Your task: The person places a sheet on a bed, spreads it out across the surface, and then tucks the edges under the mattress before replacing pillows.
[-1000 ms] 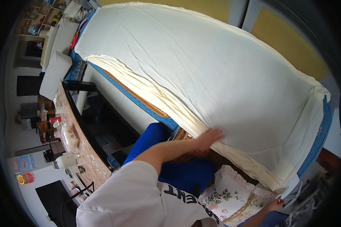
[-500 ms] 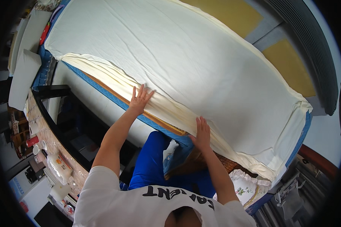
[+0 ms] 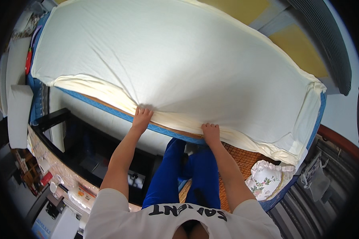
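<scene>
A cream-white fitted sheet [image 3: 187, 67] covers the top of a mattress. Along its near side the sheet's edge is gathered and loose, and below it shows the mattress's quilted blue side [image 3: 107, 108] with a brown strip. My left hand [image 3: 142, 118] is closed on the gathered edge near the middle, and creases fan out from it across the top. Farther right, my right hand [image 3: 211, 132] has its fingers curled over the same edge. Both thumbs are largely hidden.
A black-framed table [image 3: 87, 159] with a plastic-covered top stands at left, bearing cups and packages. A brown woven mat [image 3: 237, 165] and a frilled floral pillow [image 3: 265, 181] lie at lower right. Yellow-and-grey panels [image 3: 299, 49] lie beyond the bed.
Both hands have gone from lying with fingers stretched on the sheet to gripping its edge. The left has drawn nearer to me, pulling the sheet into creases. My view has shifted.
</scene>
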### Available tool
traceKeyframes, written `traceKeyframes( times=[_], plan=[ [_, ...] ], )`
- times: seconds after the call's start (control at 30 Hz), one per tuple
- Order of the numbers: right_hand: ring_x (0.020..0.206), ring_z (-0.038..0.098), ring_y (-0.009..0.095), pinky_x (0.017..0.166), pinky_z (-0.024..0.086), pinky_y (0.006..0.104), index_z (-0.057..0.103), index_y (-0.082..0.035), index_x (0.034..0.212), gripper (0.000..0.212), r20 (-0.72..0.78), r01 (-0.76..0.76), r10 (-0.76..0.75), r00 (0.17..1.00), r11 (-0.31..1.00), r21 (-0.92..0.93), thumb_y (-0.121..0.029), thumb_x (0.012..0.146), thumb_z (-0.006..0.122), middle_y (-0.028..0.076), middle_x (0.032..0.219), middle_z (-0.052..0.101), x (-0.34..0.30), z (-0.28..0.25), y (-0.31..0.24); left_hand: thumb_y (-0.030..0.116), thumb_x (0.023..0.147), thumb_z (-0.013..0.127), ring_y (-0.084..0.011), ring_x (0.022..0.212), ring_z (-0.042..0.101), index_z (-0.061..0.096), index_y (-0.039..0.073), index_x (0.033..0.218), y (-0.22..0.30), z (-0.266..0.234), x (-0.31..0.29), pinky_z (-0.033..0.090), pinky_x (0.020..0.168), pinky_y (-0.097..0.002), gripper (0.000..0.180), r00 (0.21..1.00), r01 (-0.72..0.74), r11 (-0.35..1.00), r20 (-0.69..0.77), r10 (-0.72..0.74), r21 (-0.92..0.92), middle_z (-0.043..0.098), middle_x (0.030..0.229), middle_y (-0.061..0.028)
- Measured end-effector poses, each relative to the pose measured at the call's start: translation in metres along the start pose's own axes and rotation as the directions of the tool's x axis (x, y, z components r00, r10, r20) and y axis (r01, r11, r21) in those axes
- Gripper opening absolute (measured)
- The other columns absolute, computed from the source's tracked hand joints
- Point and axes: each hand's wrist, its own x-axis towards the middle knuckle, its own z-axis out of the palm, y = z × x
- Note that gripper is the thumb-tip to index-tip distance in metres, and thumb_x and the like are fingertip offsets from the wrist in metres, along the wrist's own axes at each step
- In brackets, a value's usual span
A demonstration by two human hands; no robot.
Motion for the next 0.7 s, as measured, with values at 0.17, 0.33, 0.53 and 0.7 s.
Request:
traceKeyframes(
  times=[0.17, 0.33, 0.53, 0.7],
  plan=[
    [0.081, 0.057, 0.028, 0.07, 0.043, 0.0428, 0.054, -0.008, 0.083, 0.01, 0.007, -0.044, 0.043, 0.999, 0.993, 0.11, -0.007, 0.073, 0.055, 0.009, 0.088, 0.058, -0.018, -0.003, -0.01, 0.009, 0.079, 0.049, -0.0262, 0.108, 0.046, 0.049, 0.013, 0.11, 0.0, -0.01, 0.004, 0.029, 0.099, -0.0469, 0.031, 0.956, 0.046, 0.999, 0.289, -0.046, 0.008, 0.049, 0.11, -0.0088],
    [0.079, 0.058, 0.029, 0.068, 0.045, 0.0395, 0.055, -0.008, 0.086, 0.016, -0.032, -0.045, 0.058, 0.998, 0.951, 0.305, -0.011, 0.071, 0.06, 0.01, 0.086, 0.058, -0.022, -0.028, -0.035, 0.012, 0.08, 0.049, -0.0288, 0.129, 0.025, 0.034, 0.014, 0.132, -0.005, -0.025, -0.014, 0.017, 0.104, -0.0519, 0.054, 0.895, 0.297, 0.952, 0.325, -0.306, 0.08, 0.032, 0.135, -0.011],
    [0.084, 0.056, 0.03, 0.072, 0.045, 0.0403, 0.055, -0.008, 0.092, 0.022, -0.05, 0.059, -0.042, 0.998, 0.91, 0.411, -0.011, 0.071, 0.061, 0.01, 0.09, 0.056, 0.01, -0.052, -0.087, 0.004, 0.076, 0.047, -0.0265, 0.131, 0.023, 0.036, 0.013, 0.131, -0.038, -0.022, -0.06, 0.015, 0.106, -0.0491, 0.056, 0.937, 0.35, 0.924, 0.076, -0.342, -0.152, 0.03, 0.138, -0.0104],
    [0.096, 0.052, 0.031, 0.079, 0.045, 0.0383, 0.052, -0.009, 0.103, 0.035, -0.157, 0.208, -0.148, 0.977, 0.835, 0.509, -0.009, 0.069, 0.063, 0.012, 0.103, 0.054, 0.061, -0.089, -0.164, 0.003, 0.073, 0.052, -0.0275, 0.13, 0.023, 0.04, 0.012, 0.125, -0.107, -0.036, -0.089, 0.025, 0.103, -0.0477, 0.055, 0.859, 0.499, 0.827, 0.02, -0.512, -0.259, 0.029, 0.137, -0.0095]
  ],
)
